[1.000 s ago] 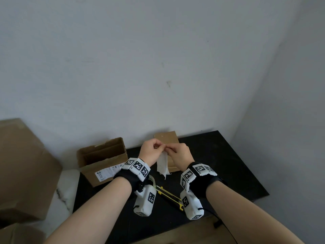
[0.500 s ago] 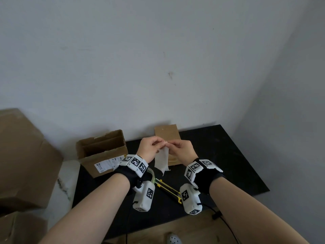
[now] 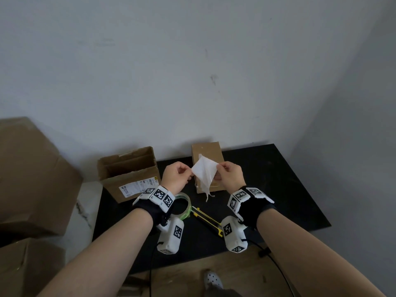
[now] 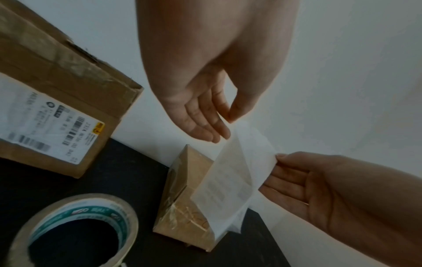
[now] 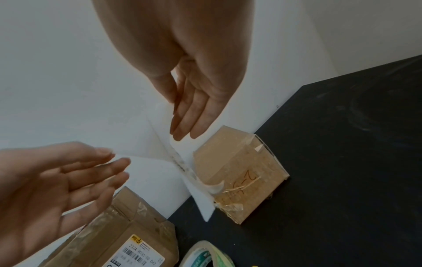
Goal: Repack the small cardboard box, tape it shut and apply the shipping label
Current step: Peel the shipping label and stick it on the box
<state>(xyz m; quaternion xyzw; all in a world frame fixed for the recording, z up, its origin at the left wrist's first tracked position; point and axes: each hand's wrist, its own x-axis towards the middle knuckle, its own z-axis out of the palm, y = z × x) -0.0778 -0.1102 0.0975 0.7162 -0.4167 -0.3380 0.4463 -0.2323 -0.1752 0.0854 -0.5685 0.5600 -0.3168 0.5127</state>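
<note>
Head view shows your left hand [image 3: 175,177] and right hand [image 3: 230,176] each pinching an opposite edge of the label [image 3: 204,175], spread in the air just above the small box [image 3: 206,166], which lies taped shut on the black table [image 3: 278,189] near the wall. You seem to be peeling label from backing (the left wrist view shows faint print through the sheet), so keep both pinches at the very edges, off the adhesive. Separate slowly, hold the sheet taut, then lower one edge onto the box's broad face and smooth outward. The tape [image 3: 185,203], knife [image 3: 206,219] and open box [image 3: 130,174] lie to the left.
</note>
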